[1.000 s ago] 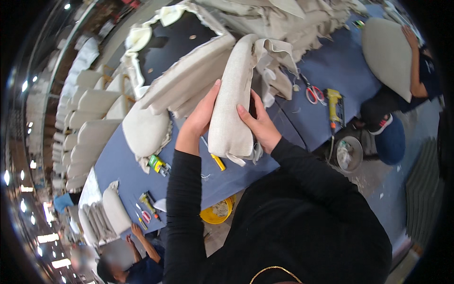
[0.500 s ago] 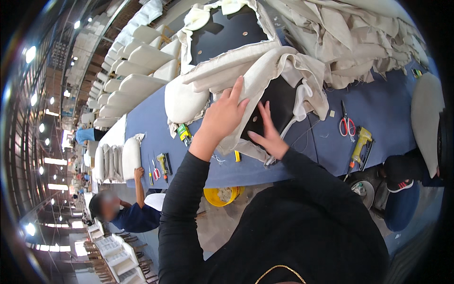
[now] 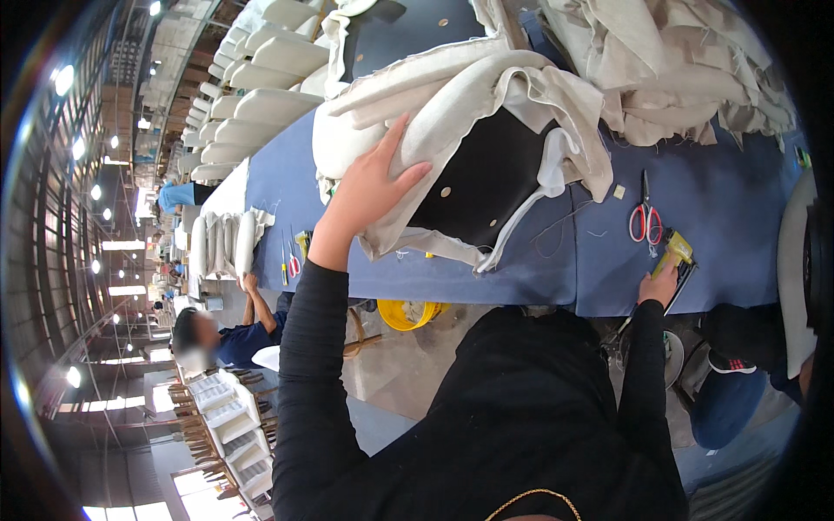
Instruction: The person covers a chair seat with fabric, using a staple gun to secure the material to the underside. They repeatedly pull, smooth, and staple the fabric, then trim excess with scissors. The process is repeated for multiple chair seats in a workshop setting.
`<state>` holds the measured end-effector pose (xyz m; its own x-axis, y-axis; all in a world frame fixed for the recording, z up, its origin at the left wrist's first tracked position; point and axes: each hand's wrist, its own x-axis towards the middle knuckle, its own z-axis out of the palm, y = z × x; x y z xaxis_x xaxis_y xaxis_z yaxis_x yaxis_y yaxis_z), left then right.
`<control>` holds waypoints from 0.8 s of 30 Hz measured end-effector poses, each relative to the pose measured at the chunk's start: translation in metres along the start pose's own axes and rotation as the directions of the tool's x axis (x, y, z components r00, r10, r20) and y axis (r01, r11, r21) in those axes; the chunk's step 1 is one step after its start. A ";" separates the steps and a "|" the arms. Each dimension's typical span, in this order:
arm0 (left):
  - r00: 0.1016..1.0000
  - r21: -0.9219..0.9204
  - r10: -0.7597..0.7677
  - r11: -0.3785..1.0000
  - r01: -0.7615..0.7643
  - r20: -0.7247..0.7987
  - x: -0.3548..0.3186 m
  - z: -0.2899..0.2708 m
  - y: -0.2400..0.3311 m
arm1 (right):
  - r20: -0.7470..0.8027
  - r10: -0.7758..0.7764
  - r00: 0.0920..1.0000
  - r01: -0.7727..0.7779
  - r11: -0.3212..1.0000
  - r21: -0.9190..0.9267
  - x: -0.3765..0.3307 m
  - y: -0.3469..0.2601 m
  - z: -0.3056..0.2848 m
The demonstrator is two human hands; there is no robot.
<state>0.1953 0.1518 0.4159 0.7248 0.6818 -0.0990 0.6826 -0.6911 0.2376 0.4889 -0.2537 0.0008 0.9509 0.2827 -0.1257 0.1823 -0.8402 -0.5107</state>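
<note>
A beige upholstered seat cushion [image 3: 473,91] lies on the blue table, its black underside [image 3: 486,174] facing up inside loose fabric edges. White lining [image 3: 553,165] folds out at its right side. My left hand [image 3: 369,191] rests on the cushion's left side, fingers spread and thumb apart. Off to the right, my right hand [image 3: 662,282] is closed around the handle of a yellow-green pneumatic staple gun [image 3: 681,249] near the table's front edge. Red-handled scissors [image 3: 645,221] lie just beyond the gun.
Piled beige fabric [image 3: 669,78] covers the back right. Another black-bottomed cushion [image 3: 417,35] lies behind mine. A yellow bucket [image 3: 405,314] stands beneath the table's front edge. At left, a co-worker [image 3: 234,343] reaches to stacked cushions [image 3: 221,245]. Loose thread [image 3: 560,227] lies right of the cushion.
My right hand has left the cushion and moved right, taking hold of the staple gun. My left hand has slid left and slightly nearer on the fabric. The cushion has turned slightly.
</note>
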 end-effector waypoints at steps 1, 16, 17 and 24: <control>0.999 -0.008 0.038 0.999 -0.038 0.001 0.004 -0.001 -0.002 | -0.005 0.059 0.998 -0.059 0.998 0.033 0.010 0.008 0.002; 0.849 -0.642 -0.231 0.569 0.514 0.475 0.062 0.005 -0.048 | 0.046 -0.800 0.598 0.324 0.293 0.900 -0.100 -0.346 -0.099; 0.853 -0.620 -0.232 0.603 0.503 0.467 0.066 0.004 -0.047 | 0.077 -0.783 0.617 0.315 0.335 0.888 -0.106 -0.360 -0.085; 0.993 -0.221 0.094 0.972 -0.078 0.064 0.048 0.019 -0.060 | 0.022 -0.753 0.658 0.320 0.306 0.897 -0.140 -0.371 -0.048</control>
<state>0.1916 0.2215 0.3782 0.7905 0.5968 -0.1373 0.5861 -0.6724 0.4520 0.3005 -0.0040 0.2483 0.4831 0.8287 0.2827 0.1356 0.2482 -0.9592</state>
